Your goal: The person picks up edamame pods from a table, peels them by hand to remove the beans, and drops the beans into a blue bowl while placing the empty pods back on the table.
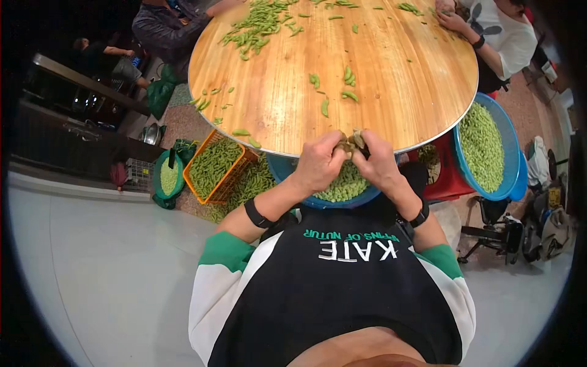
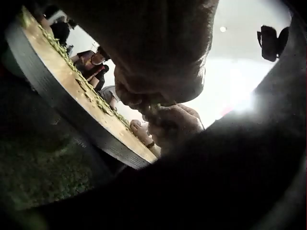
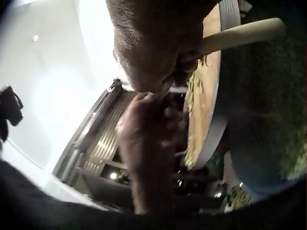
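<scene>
Both hands meet at the near edge of the round wooden table (image 1: 293, 131), above a blue basin (image 1: 361, 200) of shelled green beans (image 1: 341, 188). Fingers of the left hand (image 1: 317, 164) and right hand (image 1: 384, 164) are curled together, pinching what looks like a small bean pod, mostly hidden. The fingertips look brownish. In the left wrist view the left hand (image 2: 158, 62) touches the right hand (image 2: 175, 125). The right wrist view shows the right hand (image 3: 153, 43) over the left hand (image 3: 146, 139), with a pale rod-like shape (image 3: 244, 36) beside it, unclear what.
Green pods (image 1: 260, 24) lie piled and scattered across the table. At the left are an orange crate (image 1: 211, 165) of pods and a green basin (image 1: 168, 174). To the right stands a large blue basin (image 1: 489, 147) of beans beside a red stool (image 1: 445, 183). Other people sit opposite.
</scene>
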The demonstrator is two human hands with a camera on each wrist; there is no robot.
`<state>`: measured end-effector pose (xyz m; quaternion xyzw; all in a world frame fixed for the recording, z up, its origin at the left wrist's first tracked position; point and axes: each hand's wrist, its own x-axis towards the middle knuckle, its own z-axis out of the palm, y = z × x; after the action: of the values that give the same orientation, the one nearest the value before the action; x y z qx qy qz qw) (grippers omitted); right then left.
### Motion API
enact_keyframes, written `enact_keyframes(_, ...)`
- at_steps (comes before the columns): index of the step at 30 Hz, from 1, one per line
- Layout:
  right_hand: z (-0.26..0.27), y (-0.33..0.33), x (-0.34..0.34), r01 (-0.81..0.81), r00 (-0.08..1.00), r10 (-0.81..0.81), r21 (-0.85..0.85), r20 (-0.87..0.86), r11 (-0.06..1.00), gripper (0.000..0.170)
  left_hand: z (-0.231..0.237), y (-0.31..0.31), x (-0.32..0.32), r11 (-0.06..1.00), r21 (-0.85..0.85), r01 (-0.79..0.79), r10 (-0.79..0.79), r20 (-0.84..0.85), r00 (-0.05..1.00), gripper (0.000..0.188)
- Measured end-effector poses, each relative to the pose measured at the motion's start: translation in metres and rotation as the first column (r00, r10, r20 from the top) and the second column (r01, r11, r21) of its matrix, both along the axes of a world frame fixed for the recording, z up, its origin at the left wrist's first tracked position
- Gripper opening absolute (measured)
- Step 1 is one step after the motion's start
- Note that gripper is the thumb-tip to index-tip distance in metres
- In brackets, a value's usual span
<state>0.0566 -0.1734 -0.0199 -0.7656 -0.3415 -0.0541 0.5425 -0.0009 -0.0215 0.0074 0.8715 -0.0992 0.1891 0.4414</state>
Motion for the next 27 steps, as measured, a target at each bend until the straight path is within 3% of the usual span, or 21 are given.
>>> enact_keyframes(3,-0.004,0.003,-0.001,0.007,0.999,-0.004,-0.061,0.041,0.998,0.016,-0.005,0.010,0.005,0.997,-0.001,-0.077,0.077,-0.049,0.996,0.007)
enact_keyframes(5,-0.010,0.005,-0.005,-0.025,0.996,0.029,-0.058,0.082,0.998,0.018,-0.020,0.010,0.005,0.983,0.178,-0.036,0.032,0.028,0.999,0.005)
enact_keyframes(7,-0.008,0.006,-0.010,-0.063,0.990,0.071,-0.069,0.119,0.996,0.018,-0.028,0.003,0.002,0.988,0.130,-0.087,0.092,-0.036,0.995,0.005)
enact_keyframes(11,-0.007,-0.002,-0.014,-0.129,0.979,0.149,-0.138,0.142,0.982,0.022,-0.032,0.004,-0.001,0.995,0.095,-0.038,0.050,-0.134,0.990,0.009)
enact_keyframes(15,-0.006,-0.007,-0.015,-0.154,0.977,0.175,-0.163,0.121,0.974,0.020,-0.032,0.002,-0.005,0.998,0.057,-0.008,0.017,-0.147,0.989,0.007)
enact_keyframes(17,-0.013,-0.013,-0.012,-0.090,0.994,0.098,-0.154,0.041,0.984,0.016,-0.029,0.009,-0.006,0.998,0.062,0.006,0.004,-0.160,0.987,0.010)
enact_keyframes(19,-0.003,-0.021,-0.011,-0.060,0.996,0.047,-0.158,-0.082,0.986,0.010,-0.025,0.015,-0.009,0.989,0.142,0.044,0.010,-0.363,0.932,0.014)
enact_keyframes(20,-0.002,-0.024,-0.010,-0.054,0.990,0.033,-0.153,-0.136,0.987,0.011,-0.031,0.020,-0.011,0.980,0.190,0.056,0.011,-0.338,0.941,0.018)
enact_keyframes(23,-0.013,-0.031,-0.009,-0.029,0.971,-0.003,-0.131,-0.237,0.991,0.017,-0.020,0.016,-0.022,0.993,0.113,0.042,-0.007,-0.287,0.958,0.029)
enact_keyframes(24,-0.016,-0.031,-0.013,-0.043,0.959,0.017,-0.088,-0.283,0.995,0.018,-0.014,0.010,-0.025,0.997,0.065,0.048,-0.036,-0.184,0.982,0.032)
enact_keyframes(25,-0.016,-0.028,-0.014,-0.055,0.949,0.041,-0.038,-0.313,0.998,0.019,-0.014,0.009,-0.025,0.981,0.190,0.035,-0.027,-0.046,0.999,0.034)
enact_keyframes(27,-0.015,-0.022,-0.018,-0.091,0.940,0.086,0.001,-0.329,0.996,0.015,-0.007,0.005,-0.024,0.993,0.122,-0.002,0.001,0.006,1.000,0.023)
